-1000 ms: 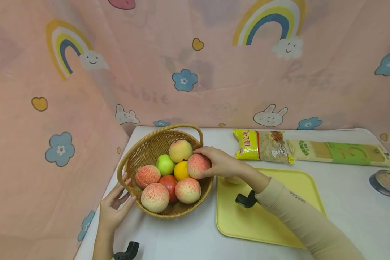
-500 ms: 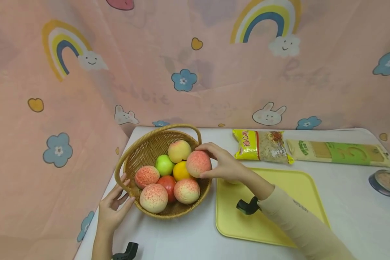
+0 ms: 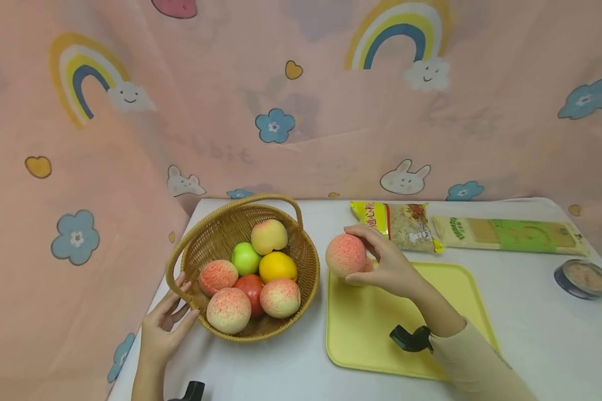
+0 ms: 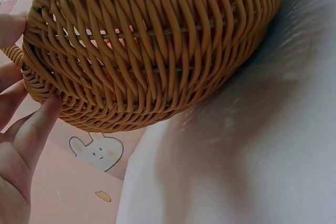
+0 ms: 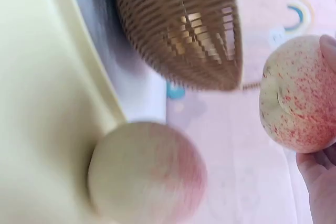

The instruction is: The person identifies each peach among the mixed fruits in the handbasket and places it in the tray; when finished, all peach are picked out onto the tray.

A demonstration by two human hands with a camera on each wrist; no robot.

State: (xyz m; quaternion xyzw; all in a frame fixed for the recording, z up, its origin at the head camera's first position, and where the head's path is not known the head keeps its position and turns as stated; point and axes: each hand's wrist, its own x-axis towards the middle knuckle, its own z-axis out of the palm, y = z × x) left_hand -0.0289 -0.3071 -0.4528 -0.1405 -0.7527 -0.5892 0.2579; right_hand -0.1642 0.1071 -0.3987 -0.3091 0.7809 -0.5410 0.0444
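Note:
My right hand (image 3: 393, 273) grips a pink-red peach (image 3: 345, 255) between thumb and fingers, held up over the back left corner of a yellow tray (image 3: 381, 328). Below it on the tray sits another peach (image 5: 147, 177), pale with a pink side, mostly hidden in the head view. With my left hand (image 3: 158, 328) I hold the left rim of a wicker basket (image 3: 208, 242) near the foot of its handle, thumb on the outer wall. Inside lie several peaches, a green apple (image 3: 246, 258), a yellow lemon-like fruit (image 3: 278, 267) and a red tomato-like fruit (image 3: 251, 292).
Behind the tray lies a yellow bag of pasta (image 3: 406, 225). To its right is a long pack of noodles (image 3: 511, 234). A round tin (image 3: 584, 278) stands near the table's right edge. Pink printed cloth (image 3: 321, 128) hangs behind and at the left.
My right hand has lifted the peach out of the basket and carried it right, over the tray. My left hand stays on the basket rim. The head view has shifted slightly.

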